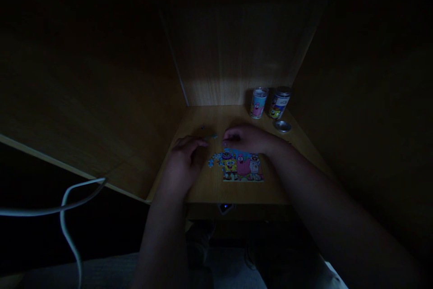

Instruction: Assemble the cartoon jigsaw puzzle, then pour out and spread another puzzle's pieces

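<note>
A partly joined cartoon jigsaw puzzle point(242, 167) lies flat on the wooden desk, its figures yellow, pink and white. Over its upper left edge, my right hand point(245, 137) has its fingertips pinched at a small light-blue puzzle piece. My left hand point(184, 158) rests left of the puzzle, fingers curled and thumb close to the index finger; what they hold, if anything, is too dark to make out. Just beyond those fingertips is a thin bluish piece point(212, 136). A few joined pieces point(214, 160) stick out at the puzzle's left side.
Two cartoon-printed cans, one with a clear top point(259, 103) and one darker point(280, 102), stand at the back right. A round metal lid point(282, 126) lies before them. Wooden panels enclose the desk point(203, 192). A white cable point(64, 210) hangs at left.
</note>
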### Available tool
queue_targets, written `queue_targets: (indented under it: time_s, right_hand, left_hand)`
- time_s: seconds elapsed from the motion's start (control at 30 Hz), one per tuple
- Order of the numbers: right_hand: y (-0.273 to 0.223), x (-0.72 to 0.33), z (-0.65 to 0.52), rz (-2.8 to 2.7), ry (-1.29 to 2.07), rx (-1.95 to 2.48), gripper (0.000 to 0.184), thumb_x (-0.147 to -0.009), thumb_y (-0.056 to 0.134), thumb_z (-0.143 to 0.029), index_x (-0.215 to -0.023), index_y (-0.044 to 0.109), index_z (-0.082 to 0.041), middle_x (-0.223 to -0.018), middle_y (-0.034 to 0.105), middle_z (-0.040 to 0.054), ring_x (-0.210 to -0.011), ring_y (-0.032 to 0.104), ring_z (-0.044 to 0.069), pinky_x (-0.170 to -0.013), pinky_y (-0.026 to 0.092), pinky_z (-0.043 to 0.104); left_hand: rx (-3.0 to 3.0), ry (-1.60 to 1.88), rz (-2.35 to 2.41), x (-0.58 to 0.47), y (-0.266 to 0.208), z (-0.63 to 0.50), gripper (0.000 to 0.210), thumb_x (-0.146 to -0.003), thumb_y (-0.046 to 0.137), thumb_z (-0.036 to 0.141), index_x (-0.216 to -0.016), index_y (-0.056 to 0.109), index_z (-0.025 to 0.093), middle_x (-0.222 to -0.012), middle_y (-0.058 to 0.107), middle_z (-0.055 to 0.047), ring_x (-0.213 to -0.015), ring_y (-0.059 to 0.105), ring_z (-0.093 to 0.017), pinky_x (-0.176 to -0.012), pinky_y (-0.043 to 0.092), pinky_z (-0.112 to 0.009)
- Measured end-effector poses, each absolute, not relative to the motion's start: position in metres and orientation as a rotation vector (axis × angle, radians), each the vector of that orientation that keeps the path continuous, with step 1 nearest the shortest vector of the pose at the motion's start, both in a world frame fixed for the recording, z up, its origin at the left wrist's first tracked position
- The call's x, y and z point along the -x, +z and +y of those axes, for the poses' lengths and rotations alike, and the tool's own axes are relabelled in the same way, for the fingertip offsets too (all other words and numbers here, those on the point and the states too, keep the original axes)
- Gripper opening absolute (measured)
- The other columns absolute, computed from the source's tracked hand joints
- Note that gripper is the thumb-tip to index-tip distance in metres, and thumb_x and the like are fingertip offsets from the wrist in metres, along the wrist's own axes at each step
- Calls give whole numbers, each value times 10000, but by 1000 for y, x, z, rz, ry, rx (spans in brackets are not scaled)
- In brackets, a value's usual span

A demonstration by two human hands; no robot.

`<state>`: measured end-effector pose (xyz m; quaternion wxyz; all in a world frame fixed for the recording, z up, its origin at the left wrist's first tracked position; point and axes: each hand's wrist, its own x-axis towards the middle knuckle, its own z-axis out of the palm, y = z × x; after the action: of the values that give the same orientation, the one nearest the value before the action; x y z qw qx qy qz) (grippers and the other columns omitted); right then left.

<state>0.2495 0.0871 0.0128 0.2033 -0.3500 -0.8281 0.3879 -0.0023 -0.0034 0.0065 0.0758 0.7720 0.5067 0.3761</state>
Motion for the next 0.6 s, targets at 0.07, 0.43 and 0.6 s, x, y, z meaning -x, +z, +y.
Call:
queue_targets:
  time_s: [0.07, 0.43, 0.6]
  right_hand:
    - [14, -251, 89, -2285, 903, 1009, 339, -991, 611, -495, -862, 687, -191, -763, 638, -18, -716, 550, 148, -676, 387, 285]
    - [18, -259, 94, -2166, 551, 1180, 407, -1017, 522, -476, -695, 480, -231, -624, 470, -28, -629, 456, 149, -644, 280, 330]
    - [17, -259, 95, -2175, 538, 1187, 420, -1004, 546, -491, -681, 478, -232, -616, 473, -27, -619, 445, 151, -628, 271, 324]
  left_hand:
    - [-2273, 1164, 1622, 8, 7, -4, 475, -826, 517, -41, -1121, 771, 231, -1165, 784, -70, -1135, 724, -286, -1056, 578, -492]
    - [-2299, 928, 1539, 19, 8, -11, 149, -1000, 673, 204, -1027, 806, 267, -1084, 805, -53, -1036, 769, -272, -976, 613, -454]
    - [-2314, 804, 1450, 12, 8, -14, 138, -959, 791, 261, -1095, 806, 270, -1189, 795, -67, -1151, 740, -293, -1016, 599, -488]
